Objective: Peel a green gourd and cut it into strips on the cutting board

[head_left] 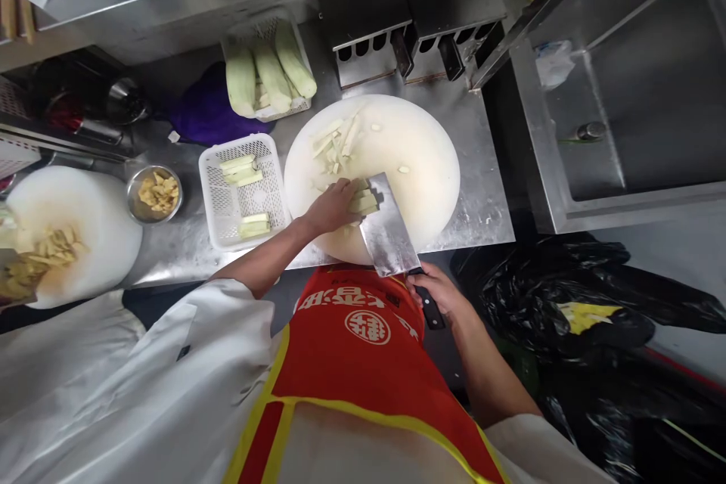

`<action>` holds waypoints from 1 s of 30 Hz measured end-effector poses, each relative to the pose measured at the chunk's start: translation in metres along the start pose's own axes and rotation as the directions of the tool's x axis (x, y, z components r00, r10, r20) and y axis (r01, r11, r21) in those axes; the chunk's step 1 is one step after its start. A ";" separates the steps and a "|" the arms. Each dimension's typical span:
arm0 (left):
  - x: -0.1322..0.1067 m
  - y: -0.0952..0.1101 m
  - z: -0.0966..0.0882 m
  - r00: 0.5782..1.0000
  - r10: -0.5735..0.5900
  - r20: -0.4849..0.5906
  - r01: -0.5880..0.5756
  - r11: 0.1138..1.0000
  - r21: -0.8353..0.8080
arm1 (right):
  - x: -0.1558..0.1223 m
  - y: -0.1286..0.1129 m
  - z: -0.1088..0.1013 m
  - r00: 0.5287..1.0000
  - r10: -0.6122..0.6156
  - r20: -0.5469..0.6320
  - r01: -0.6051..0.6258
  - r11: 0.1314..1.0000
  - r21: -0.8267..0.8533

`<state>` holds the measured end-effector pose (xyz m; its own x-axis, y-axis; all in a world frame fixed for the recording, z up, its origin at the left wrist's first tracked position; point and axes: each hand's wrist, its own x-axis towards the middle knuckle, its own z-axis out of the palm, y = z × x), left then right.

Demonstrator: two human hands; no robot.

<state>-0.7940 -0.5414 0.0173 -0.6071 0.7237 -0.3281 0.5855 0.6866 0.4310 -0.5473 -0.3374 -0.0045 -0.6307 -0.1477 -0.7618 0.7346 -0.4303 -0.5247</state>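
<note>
My right hand (439,291) is closed round the black handle of a cleaver (390,238), whose broad blade lies flat over the near part of a round white cutting board (431,136). Pale green vegetable strips (364,203) rest partly on the blade. My left hand (334,206) grips these strips from the left, its fingertips partly hidden. Farther back on the board lie more cut strips (343,140) and a few small bits. Left of the board, a white perforated basket (206,193) holds two small groups of strips (241,169).
Behind stands another basket (306,107) of long peeled vegetables (271,76). A metal bowl (132,200) of yellowish pieces and a second board (107,219), beside a co-worker's white sleeve (73,348), are left. Knife holders (363,64) stand behind; a sink (658,91) and black bags (544,280) are right.
</note>
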 end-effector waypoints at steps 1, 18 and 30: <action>0.001 -0.001 -0.001 1.000 0.003 -0.004 -0.003 1.000 -0.012 | -0.001 -0.007 0.000 1.000 -0.008 0.008 0.008 1.000 -0.012; -0.015 -0.006 -0.071 0.995 -0.014 -0.094 0.012 1.000 -0.020 | -0.034 -0.081 0.059 0.987 -0.130 0.098 0.136 0.989 -0.065; -0.112 -0.241 -0.076 0.949 -0.217 0.228 0.224 0.975 -0.006 | 0.085 -0.085 0.229 0.911 0.134 0.389 -0.080 0.985 -0.151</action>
<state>-0.9080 -0.7932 0.0143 -0.5808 0.5542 -0.5962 0.4319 0.8307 0.3513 -0.7210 -0.5170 0.0622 -0.5740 -0.5388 -0.6166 0.8121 -0.2780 -0.5131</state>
